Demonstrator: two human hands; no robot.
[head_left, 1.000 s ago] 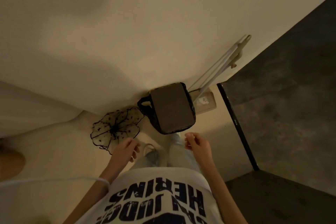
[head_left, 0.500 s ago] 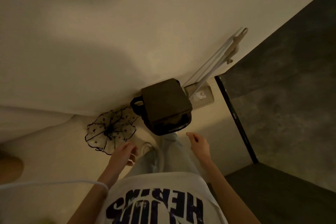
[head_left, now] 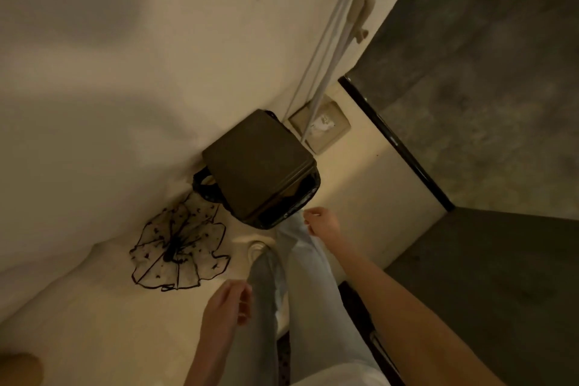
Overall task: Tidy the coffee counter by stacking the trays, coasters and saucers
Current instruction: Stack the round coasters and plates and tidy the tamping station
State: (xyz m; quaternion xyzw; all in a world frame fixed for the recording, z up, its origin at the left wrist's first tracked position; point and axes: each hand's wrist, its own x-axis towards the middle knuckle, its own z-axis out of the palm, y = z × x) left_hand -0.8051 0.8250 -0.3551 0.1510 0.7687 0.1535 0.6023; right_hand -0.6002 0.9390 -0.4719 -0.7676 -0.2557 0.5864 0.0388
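No trays, coasters or saucers are in view; I look straight down at a cream floor beside a pale wall. My left hand [head_left: 226, 307] hangs by my left leg with its fingers loosely curled, holding nothing. My right hand [head_left: 322, 222] hangs further forward over my right leg, fingers relaxed, also holding nothing. Both hands are apart from everything on the floor.
A dark lidded waste bin [head_left: 260, 166] with a black liner stands against the wall ahead of my feet. A black-dotted lace piece [head_left: 180, 247] lies on the floor to its left. White rods [head_left: 332, 50] lean on the wall above a floor plate [head_left: 322, 127]. A dark grey counter [head_left: 476, 78] stands to the right.
The view has swung and I have stepped forward: the bin sits more to the right and my legs stretch out. Both arms have dropped and spread apart, the left hand pulling back.
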